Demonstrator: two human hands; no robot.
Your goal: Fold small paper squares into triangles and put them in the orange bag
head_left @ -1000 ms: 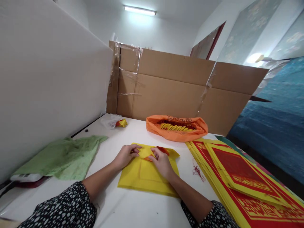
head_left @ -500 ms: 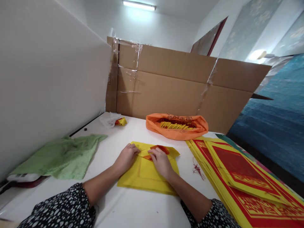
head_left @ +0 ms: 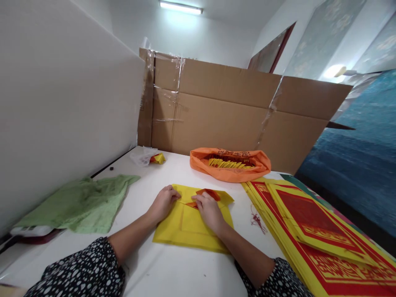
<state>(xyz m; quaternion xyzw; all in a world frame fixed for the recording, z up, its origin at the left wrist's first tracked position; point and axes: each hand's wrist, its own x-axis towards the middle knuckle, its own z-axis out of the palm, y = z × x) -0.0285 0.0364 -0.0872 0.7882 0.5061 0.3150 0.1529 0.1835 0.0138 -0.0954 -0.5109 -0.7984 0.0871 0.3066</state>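
- The sheet (head_left: 192, 237) lies on the table (head_left: 173, 270) right in front of you, its far edge under both hands; nothing but your hands appears to hold it there, so an uneven pull could swing the whole piece askew.
- Your left hand (head_left: 163, 202) has its fingers curled together at the far left corner; whether they pinch it or merely press it flat you cannot tell from here (the fingertips are tucked out of sight); a light press could let that corner creep.
- Your right hand (head_left: 211, 211) seems to pinch the folded strip near the middle, beside the orange patch (head_left: 213, 194); if thumb and finger slacken, the strip could spring up; if they tug too hard, the crease could run crooked.
- The far right corner flares outward, with no fingers on it; it could fold under or catch on your wrist.
- Your right forearm crosses the near right corner; a drag of the arm there could rumple or turn the sheet.
- The thread (head_left: 257, 221) lies loose between the sheet and the stack (head_left: 323, 220); a wide sweep of your right sleeve (head_left: 283, 280) could snag it, or nudge the stack's top pieces out of line.
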